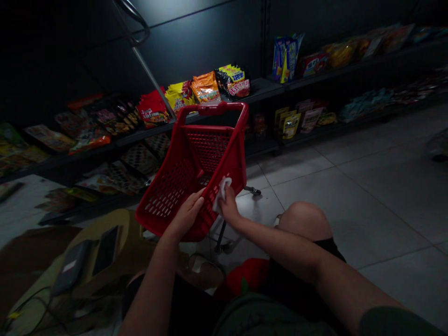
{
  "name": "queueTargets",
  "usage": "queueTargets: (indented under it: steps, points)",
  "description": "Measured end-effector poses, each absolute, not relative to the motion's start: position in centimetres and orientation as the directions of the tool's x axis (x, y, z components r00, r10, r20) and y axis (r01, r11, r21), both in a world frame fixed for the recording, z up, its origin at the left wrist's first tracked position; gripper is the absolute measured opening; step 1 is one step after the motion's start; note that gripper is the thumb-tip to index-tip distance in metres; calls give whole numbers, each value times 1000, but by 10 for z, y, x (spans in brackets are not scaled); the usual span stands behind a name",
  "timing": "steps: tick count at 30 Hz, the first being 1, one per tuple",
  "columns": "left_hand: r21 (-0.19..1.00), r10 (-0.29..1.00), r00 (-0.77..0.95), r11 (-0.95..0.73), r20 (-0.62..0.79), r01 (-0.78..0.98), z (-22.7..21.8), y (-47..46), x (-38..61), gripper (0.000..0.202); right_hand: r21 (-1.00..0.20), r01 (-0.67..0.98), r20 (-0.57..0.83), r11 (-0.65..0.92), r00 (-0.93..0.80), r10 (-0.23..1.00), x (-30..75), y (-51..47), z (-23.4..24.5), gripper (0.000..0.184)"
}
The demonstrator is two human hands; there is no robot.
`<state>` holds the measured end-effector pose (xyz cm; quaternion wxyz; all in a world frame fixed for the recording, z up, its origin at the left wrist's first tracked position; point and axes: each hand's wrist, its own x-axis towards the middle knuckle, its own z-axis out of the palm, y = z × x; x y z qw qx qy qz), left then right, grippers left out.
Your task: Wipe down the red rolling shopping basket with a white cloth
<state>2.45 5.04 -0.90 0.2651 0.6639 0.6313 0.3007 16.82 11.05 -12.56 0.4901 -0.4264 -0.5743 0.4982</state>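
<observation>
A red plastic shopping basket [182,182] is tilted toward me, its mesh inside facing the camera. My left hand [187,215] grips its near rim, fingers curled over the edge. My right hand [228,205] presses a small white cloth [221,192] against the basket's right wall, fingers closed on it. My bare knee [304,218] is raised just right of the basket.
Dark shelves [266,88] behind hold snack packets [206,87] in yellow, orange and red. A metal trolley frame [220,238] stands under the basket. A brown stool [115,252] with two phones lies at lower left. Pale floor tiles [367,196] spread to the right.
</observation>
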Motion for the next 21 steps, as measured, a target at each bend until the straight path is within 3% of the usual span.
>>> queueTargets:
  steps: [3, 6, 8, 10, 12, 14, 17, 19, 21]
  points:
    - [741, 998, 15, -56, 62, 669, -10, 52, 24, 51, -913, 70, 360, 403, -328, 873, 163, 63, -140, 73]
    - [738, 998, 26, -66, 65, 672, -9, 51, 24, 52, -867, 20, 469, 498, -304, 829, 173, 81, -136, 51]
    - [727, 997, 33, -73, 69, 682, -8, 49, 26, 52, -891, 56, 441, 450, -119, 890, 184, 125, -123, 40]
    - [721, 997, 36, -73, 67, 689, -6, 47, 27, 51, -946, 102, 316, 307, 97, 944, 192, 168, -109, 49]
    - [726, 998, 35, -69, 61, 684, -5, 46, 28, 51, -972, 96, 225, 214, 123, 967, 191, 185, -100, 56]
    - [735, 998, 34, -66, 58, 674, -6, 45, 27, 51, -961, 122, 248, 249, -23, 968, 183, 167, -97, 62]
    - [745, 998, 36, -67, 57, 664, -10, 46, 23, 51, -849, 203, 416, 488, -313, 854, 170, 105, -101, 74]
    - [743, 997, 41, -70, 58, 665, -12, 46, 20, 51, -739, 234, 504, 631, -429, 750, 167, 80, -104, 70]
    - [737, 997, 36, -69, 61, 672, -13, 44, 19, 52, -663, 288, 557, 691, -425, 713, 172, 90, -104, 60]
